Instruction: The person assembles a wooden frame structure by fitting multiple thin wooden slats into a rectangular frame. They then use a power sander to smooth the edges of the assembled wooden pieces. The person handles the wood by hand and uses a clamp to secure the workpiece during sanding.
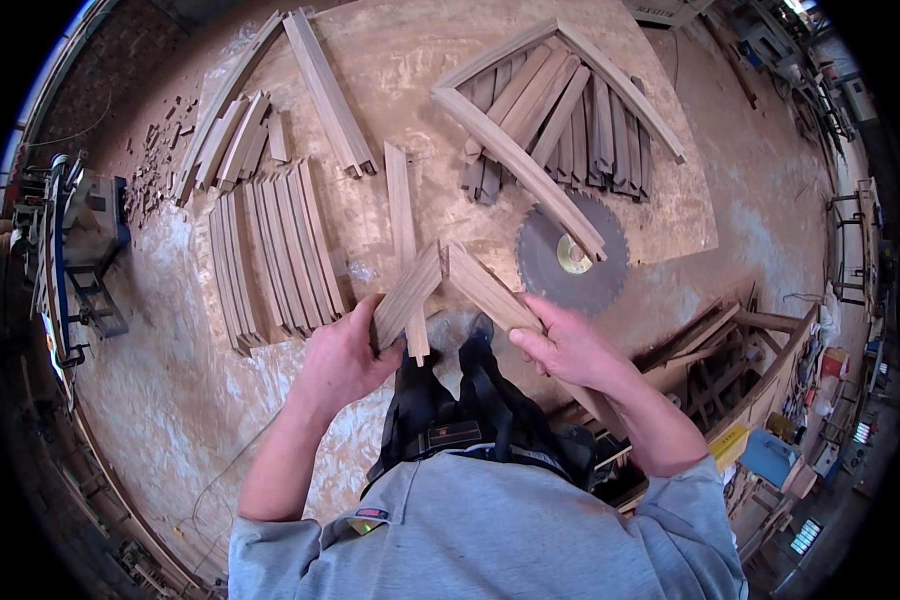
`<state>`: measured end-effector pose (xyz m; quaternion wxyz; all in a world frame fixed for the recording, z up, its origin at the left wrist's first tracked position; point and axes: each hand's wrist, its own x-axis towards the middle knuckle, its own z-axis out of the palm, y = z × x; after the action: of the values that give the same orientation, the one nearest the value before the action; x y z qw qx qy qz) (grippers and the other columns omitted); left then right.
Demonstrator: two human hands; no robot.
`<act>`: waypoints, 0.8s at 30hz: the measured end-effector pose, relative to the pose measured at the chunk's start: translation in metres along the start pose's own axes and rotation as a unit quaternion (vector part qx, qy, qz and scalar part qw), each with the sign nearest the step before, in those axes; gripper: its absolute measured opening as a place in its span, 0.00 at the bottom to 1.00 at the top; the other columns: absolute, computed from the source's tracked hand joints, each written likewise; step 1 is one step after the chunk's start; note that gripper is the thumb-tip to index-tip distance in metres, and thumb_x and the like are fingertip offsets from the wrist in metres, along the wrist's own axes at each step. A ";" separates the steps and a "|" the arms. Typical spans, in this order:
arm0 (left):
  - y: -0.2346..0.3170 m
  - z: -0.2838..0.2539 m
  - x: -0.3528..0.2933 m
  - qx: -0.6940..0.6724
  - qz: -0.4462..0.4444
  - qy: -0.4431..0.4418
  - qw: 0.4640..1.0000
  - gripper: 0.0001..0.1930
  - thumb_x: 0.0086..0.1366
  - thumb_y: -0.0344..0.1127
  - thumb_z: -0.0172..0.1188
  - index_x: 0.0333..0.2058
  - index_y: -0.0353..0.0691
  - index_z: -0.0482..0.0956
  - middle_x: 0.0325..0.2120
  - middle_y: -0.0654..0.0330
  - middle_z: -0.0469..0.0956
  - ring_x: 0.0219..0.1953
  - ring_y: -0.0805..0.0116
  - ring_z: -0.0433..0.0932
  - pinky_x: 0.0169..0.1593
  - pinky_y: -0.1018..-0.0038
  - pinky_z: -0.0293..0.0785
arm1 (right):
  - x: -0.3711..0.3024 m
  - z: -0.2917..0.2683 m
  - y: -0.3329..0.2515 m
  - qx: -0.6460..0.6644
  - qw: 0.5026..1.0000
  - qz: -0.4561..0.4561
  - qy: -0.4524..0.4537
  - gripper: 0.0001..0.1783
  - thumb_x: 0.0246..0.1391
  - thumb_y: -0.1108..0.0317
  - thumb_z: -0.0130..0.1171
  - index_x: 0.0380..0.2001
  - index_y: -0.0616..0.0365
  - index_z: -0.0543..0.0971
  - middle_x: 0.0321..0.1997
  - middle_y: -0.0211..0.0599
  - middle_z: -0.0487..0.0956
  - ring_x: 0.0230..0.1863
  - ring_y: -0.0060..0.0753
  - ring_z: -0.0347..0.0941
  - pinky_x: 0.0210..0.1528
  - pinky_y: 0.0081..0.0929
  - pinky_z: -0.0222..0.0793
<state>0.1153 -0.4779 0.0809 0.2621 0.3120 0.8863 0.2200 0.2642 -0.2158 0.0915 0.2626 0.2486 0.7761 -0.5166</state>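
Observation:
My left hand (353, 348) is closed round a short wooden piece (410, 293), which slants up to the right. My right hand (573, 340) grips a longer wooden rail (488, 287); it slants up to the left, and its other end runs back under my right forearm. The upper ends of the two pieces are close together, with a narrow gap between them, in front of my body. Behind the short piece lies a loose wooden strip (400, 205) with a tenon at its near end.
Beyond my hands is a large board (410, 60). Wooden slats (280, 245) are stacked at left. An angled wooden frame (515, 135) surrounds more slats at right, its near leg over a circular saw blade (545, 250). A scrap-filled wooden bin (760, 360) stands to my right.

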 end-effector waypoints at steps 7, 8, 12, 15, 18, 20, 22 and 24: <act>0.003 0.006 -0.006 -0.061 0.031 -0.016 0.998 0.36 0.58 0.49 0.69 0.59 0.36 0.68 0.26 0.45 0.80 0.33 0.50 0.83 0.38 0.61 0.77 | -0.011 -0.009 0.008 0.036 0.999 -0.008 -0.017 0.26 0.61 0.53 0.61 0.57 0.55 0.72 0.34 0.45 0.81 0.34 0.39 0.78 0.39 0.37 0.73; 0.000 0.009 -0.008 -0.087 0.030 -0.020 0.996 0.36 0.59 0.51 0.68 0.59 0.36 0.68 0.27 0.45 0.80 0.34 0.52 0.83 0.38 0.62 0.77 | -0.011 -0.011 0.007 0.042 0.999 -0.008 -0.021 0.26 0.61 0.53 0.61 0.57 0.55 0.72 0.34 0.45 0.81 0.34 0.39 0.78 0.39 0.36 0.73; -0.011 0.032 -0.013 -0.306 0.039 -0.073 0.948 0.30 0.67 0.48 0.62 0.58 0.34 0.67 0.37 0.50 0.81 0.37 0.61 0.82 0.39 0.67 0.77 | -0.012 -0.017 0.012 0.037 0.998 -0.032 -0.042 0.24 0.60 0.55 0.62 0.53 0.57 0.73 0.34 0.45 0.80 0.33 0.39 0.77 0.39 0.36 0.72; -0.004 0.046 -0.014 -0.557 -0.034 -0.172 0.812 0.23 0.70 0.41 0.60 0.55 0.33 0.66 0.39 0.59 0.76 0.35 0.71 0.79 0.38 0.71 0.77 | -0.017 -0.020 0.017 0.019 0.996 -0.070 -0.049 0.23 0.60 0.55 0.62 0.52 0.57 0.74 0.33 0.45 0.80 0.34 0.40 0.77 0.39 0.36 0.72; 0.016 0.047 -0.001 -0.589 -0.092 -0.165 0.785 0.24 0.70 0.41 0.58 0.56 0.31 0.63 0.38 0.56 0.76 0.33 0.68 0.80 0.36 0.72 0.78 | -0.020 -0.023 0.022 -0.019 0.992 -0.107 -0.070 0.24 0.58 0.55 0.63 0.51 0.59 0.73 0.34 0.47 0.80 0.35 0.43 0.78 0.39 0.37 0.72; 0.019 0.046 0.008 -0.566 -0.041 -0.178 0.804 0.25 0.72 0.43 0.56 0.58 0.32 0.62 0.36 0.57 0.76 0.31 0.68 0.80 0.35 0.72 0.78 | -0.022 -0.028 0.012 -0.076 0.986 -0.088 -0.120 0.24 0.57 0.58 0.64 0.50 0.62 0.73 0.34 0.48 0.79 0.35 0.42 0.77 0.38 0.36 0.71; 0.019 0.049 0.011 -0.560 0.024 -0.178 0.809 0.26 0.73 0.45 0.56 0.59 0.33 0.61 0.35 0.58 0.76 0.30 0.68 0.79 0.35 0.71 0.77 | -0.025 -0.031 0.002 -0.101 0.987 -0.058 -0.110 0.24 0.57 0.55 0.64 0.47 0.62 0.74 0.34 0.51 0.79 0.36 0.47 0.77 0.39 0.38 0.70; 0.026 0.046 0.012 -0.554 0.026 -0.182 0.812 0.29 0.72 0.49 0.56 0.61 0.34 0.60 0.34 0.59 0.75 0.29 0.70 0.78 0.35 0.72 0.76 | -0.028 -0.028 0.003 -0.115 0.988 -0.050 -0.088 0.25 0.57 0.51 0.63 0.44 0.63 0.74 0.33 0.54 0.79 0.37 0.54 0.77 0.39 0.43 0.70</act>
<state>0.1459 -0.4407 0.0565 0.5411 0.1712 0.5416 0.6201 0.2826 -0.1921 0.1169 0.3311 0.1309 0.8157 -0.4559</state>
